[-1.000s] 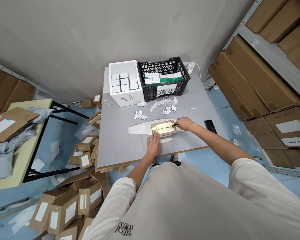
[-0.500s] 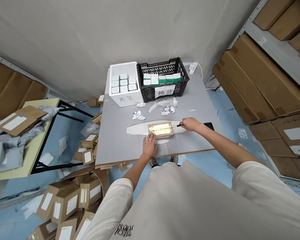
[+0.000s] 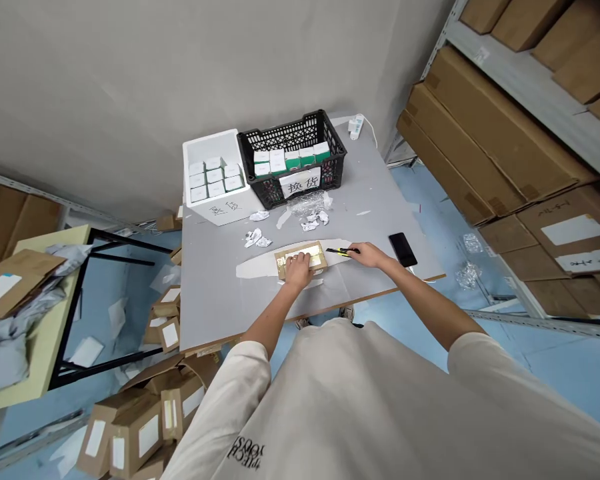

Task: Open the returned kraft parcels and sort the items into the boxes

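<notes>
A small taped cardboard box (image 3: 319, 258) lies flat near the front of the grey table, on a pale worn patch of its top. My left hand (image 3: 298, 270) grips the box from the near side, its fingers over the taped top and hiding part of it. To the right, my right hand (image 3: 367, 255) is closed round a black and yellow utility knife (image 3: 343, 251). The knife points left toward the box, its tip just clear of the box's right end.
Behind are a white foam box (image 3: 220, 212) and a black crate (image 3: 293, 133), both holding small white-and-green cartons. Crumpled paper (image 3: 310, 221) lies before them. A phone (image 3: 403, 249) rests at right. Parcels (image 3: 135, 427) fill the floor at left; cartons (image 3: 480, 147) line a right-hand shelf.
My left hand has moved from the box's near left corner onto its top. The utility knife has drawn back off the box to the right. The camera view has shifted.
</notes>
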Motion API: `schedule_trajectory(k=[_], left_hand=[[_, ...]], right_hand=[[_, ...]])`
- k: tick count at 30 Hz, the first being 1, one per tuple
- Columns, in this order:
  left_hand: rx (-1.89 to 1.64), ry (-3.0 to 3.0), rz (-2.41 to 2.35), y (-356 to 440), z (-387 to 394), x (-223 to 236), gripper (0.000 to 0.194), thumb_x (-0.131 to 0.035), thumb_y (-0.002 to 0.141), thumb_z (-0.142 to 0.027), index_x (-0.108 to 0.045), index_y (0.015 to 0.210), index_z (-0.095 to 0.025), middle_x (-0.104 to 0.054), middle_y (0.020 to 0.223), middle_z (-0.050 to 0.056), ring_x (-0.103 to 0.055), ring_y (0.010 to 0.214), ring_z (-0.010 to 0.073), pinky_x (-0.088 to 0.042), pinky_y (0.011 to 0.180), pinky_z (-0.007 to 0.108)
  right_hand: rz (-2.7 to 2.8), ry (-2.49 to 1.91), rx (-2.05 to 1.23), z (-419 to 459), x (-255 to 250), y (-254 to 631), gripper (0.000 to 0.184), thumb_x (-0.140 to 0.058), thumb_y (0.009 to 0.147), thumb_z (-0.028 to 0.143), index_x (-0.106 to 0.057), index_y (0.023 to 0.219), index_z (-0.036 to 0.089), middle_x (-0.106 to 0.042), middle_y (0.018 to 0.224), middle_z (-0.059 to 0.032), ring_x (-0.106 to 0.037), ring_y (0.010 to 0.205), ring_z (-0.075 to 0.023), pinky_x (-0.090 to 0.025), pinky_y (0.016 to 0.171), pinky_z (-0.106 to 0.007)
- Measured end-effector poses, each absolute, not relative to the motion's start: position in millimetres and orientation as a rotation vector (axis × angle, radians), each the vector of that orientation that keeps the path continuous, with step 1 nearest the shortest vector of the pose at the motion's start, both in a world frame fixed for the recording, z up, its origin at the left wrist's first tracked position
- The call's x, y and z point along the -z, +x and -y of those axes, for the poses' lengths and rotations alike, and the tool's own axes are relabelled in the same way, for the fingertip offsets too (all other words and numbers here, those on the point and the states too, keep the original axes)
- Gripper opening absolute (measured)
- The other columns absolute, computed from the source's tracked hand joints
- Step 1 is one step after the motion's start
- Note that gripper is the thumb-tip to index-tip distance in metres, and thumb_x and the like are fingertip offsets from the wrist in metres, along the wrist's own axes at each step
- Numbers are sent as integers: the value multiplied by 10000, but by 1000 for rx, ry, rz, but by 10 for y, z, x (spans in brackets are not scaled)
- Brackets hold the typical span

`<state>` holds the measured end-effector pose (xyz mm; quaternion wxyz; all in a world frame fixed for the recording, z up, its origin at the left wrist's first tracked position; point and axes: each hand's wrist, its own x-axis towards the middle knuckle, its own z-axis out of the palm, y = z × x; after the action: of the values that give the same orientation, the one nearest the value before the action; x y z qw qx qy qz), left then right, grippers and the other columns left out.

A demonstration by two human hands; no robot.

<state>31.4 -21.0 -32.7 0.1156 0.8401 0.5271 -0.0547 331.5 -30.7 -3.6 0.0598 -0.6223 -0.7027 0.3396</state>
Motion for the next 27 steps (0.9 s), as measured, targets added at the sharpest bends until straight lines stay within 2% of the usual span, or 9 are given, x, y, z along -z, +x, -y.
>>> schedule_trajectory(k=[3, 7, 13, 18, 22, 27], left_hand=[[243, 2464, -1515, 342, 136, 346, 520, -707, 899, -350, -500, 1358, -222, -613, 1303, 124, -575, 1234, 317, -298, 1183, 492], [246, 2467, -1512, 348, 144, 400, 548, -741, 880, -340, -500, 1357, -223, -591, 1307, 137, -552, 1286, 303, -242, 1240, 486], [147, 2466, -1531, 332, 264, 455, 501, -725, 895, -295, -517, 1346, -229, -550, 1311, 130, -566, 1262, 294, -233, 1263, 504], [120, 2477, -1546, 313, 313, 467, 501, -722, 899, -279, -511, 1352, -239, -552, 1313, 116, -605, 1202, 270, -243, 1264, 493], [100, 2494, -1554, 294, 331, 479, 508, -706, 907, -280, -503, 1373, -264, -564, 1317, 104, -604, 1216, 275, -249, 1260, 509], [82, 2493, -1533, 274, 348, 458, 522, -700, 904, -280, -507, 1388, -269, -567, 1313, 106, -583, 1258, 285, -249, 1260, 513]], right_hand=[[2068, -1822, -1101, 331, 149, 3303, 332, -526, 998, 446, -761, 1089, 230, -770, 984, -52, -652, 838, -199, -398, 692, -252], [2034, -1791, -1141, 283, 189, 3266, 362, -567, 978, 505, -760, 1140, 244, -766, 927, -36, -633, 762, -184, -382, 658, -249], [2252, -1672, -1120, 81, 131, 3201, 323, -553, 994, 460, -761, 1145, 265, -778, 994, -29, -647, 817, -183, -371, 684, -245], [2573, -1712, -1019, -185, 23, 3138, 315, -533, 1003, 414, -747, 1186, 274, -777, 1044, -63, -667, 869, -216, -365, 683, -272], [2746, -1675, -862, -402, -41, 3002, 240, -567, 990, 366, -758, 1105, 278, -774, 1093, -82, -680, 951, -239, -394, 753, -298], [2833, -1546, -802, -601, -34, 2854, 119, -667, 915, 328, -768, 945, 273, -783, 938, -70, -692, 955, -244, -404, 881, -343]])
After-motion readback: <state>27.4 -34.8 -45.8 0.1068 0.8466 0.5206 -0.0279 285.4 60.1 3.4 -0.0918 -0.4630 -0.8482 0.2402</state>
